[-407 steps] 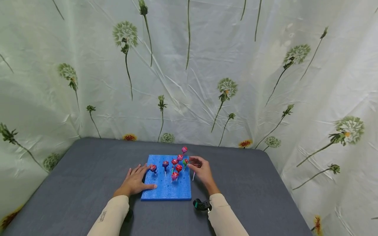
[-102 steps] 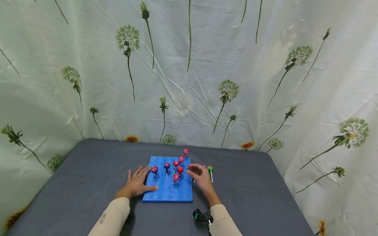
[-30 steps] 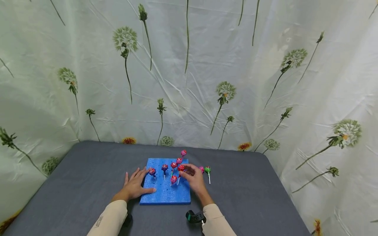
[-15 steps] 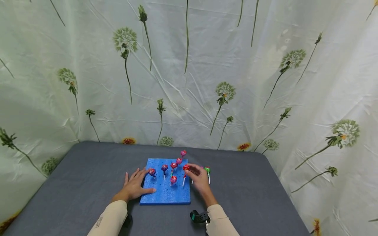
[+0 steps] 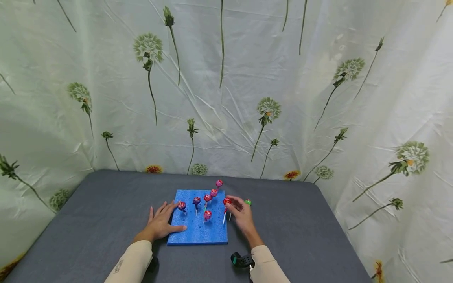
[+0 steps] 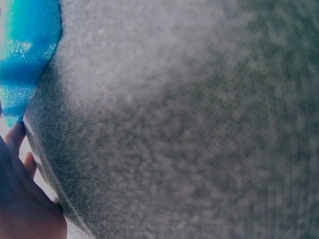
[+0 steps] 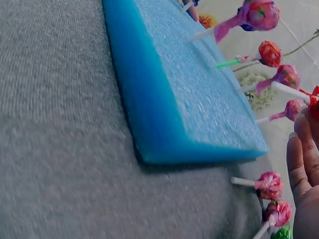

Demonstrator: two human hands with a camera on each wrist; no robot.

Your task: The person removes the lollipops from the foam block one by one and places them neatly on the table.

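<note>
My right hand (image 5: 243, 214) pinches a red lollipop (image 5: 227, 201) by its head at the right edge of the blue foam board (image 5: 198, 236); its white stick points down. In the right wrist view the stick of that red lollipop (image 7: 315, 102) hangs free of the foam. My left hand (image 5: 160, 224) lies spread on the board's left edge, thumb on top. Several lollipops stand in the board, among them a purple one (image 5: 196, 201), a pink one (image 5: 207, 215) in front and a dark one (image 5: 182, 206) by my left fingers.
Right of the board, on the grey table (image 5: 290, 228), lie two pink lollipops (image 7: 269, 185) and a green one (image 5: 248, 202), partly behind my right hand in the head view. A flower-patterned curtain (image 5: 226, 98) hangs behind the table.
Since the earlier frames the red lollipop has come out of the board and moved right in my right hand. A green lollipop formerly in the board is no longer there. My left hand stays put.
</note>
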